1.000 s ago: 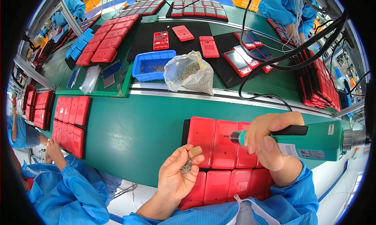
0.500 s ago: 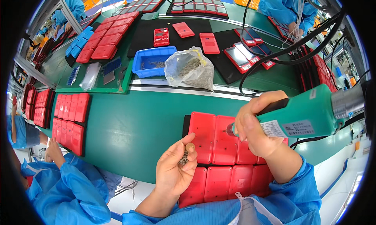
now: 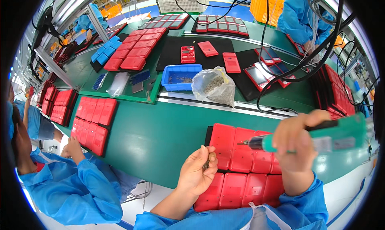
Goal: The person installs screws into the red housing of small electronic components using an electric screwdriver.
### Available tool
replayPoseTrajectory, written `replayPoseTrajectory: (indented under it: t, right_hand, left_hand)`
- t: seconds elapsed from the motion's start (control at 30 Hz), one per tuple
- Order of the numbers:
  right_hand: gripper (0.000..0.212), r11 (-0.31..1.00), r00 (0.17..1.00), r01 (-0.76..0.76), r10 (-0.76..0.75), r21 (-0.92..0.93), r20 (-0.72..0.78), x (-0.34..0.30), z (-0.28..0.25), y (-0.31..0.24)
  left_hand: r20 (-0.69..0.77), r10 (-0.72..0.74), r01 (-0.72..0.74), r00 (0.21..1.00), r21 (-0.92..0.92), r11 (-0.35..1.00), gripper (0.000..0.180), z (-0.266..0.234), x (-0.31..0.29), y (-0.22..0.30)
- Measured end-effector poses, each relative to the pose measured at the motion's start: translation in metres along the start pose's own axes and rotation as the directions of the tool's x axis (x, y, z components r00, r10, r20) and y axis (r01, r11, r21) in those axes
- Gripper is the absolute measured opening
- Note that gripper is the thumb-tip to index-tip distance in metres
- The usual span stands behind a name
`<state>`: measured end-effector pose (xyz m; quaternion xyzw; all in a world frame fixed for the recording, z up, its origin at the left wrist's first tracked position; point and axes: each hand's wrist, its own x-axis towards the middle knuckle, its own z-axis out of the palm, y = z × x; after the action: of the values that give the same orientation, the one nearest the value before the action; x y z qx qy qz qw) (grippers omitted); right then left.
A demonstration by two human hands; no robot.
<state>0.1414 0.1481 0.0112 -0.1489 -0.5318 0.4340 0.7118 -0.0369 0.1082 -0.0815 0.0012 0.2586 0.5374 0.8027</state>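
Observation:
My left hand (image 3: 195,173) is closed around a small heap of screws (image 3: 206,165), thumb and forefinger pressed together at the top. It hovers at the left side of two rows of red plastic housings (image 3: 223,142). My right hand (image 3: 296,142) grips a green electric screwdriver (image 3: 345,134), blurred by motion. The tool lies nearly level above the back row, its bit (image 3: 243,143) pointing left toward my left hand. Whether a screw sits on the bit is too small to tell. The housings lie side by side on a black mat, small dark holes along their edges.
Behind the housings stand a blue bin (image 3: 180,87) and a clear bag of screws (image 3: 223,95). Black cables (image 3: 262,69) hang at the right. To the left a co-worker (image 3: 76,182) handles more red housings (image 3: 96,111). Devices with screens (image 3: 256,75) lie farther back.
My right hand has drawn the screwdriver up off the housings, and its bit now shows. My left hand keeps its closed hold on the screws. The whole view has swung a little left.

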Motion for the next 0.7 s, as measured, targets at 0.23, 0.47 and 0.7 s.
replayPoseTrajectory:
  t: [0.23,0.47,0.7]
  right_hand:
    - [0.033,0.996,0.999,0.015,-0.019,-0.092,-0.038,-0.010,0.019,-0.027]
    - [0.032,0.997,0.997,0.074,-0.073,0.037,-0.035,-0.012,0.016,-0.026]
    - [0.025,0.972,0.973,0.229,-0.228,-0.044,0.030,-0.009,0.024,-0.020]
  left_hand:
    - [0.018,-0.047,0.047,0.999,0.022,0.999,0.028,0.010,-0.001,0.000]
    - [0.073,-0.046,0.037,0.996,0.116,0.993,0.025,0.007,0.000,-0.006]
    - [0.136,-0.060,0.039,0.989,0.152,0.988,0.015,0.006,0.004,-0.009]
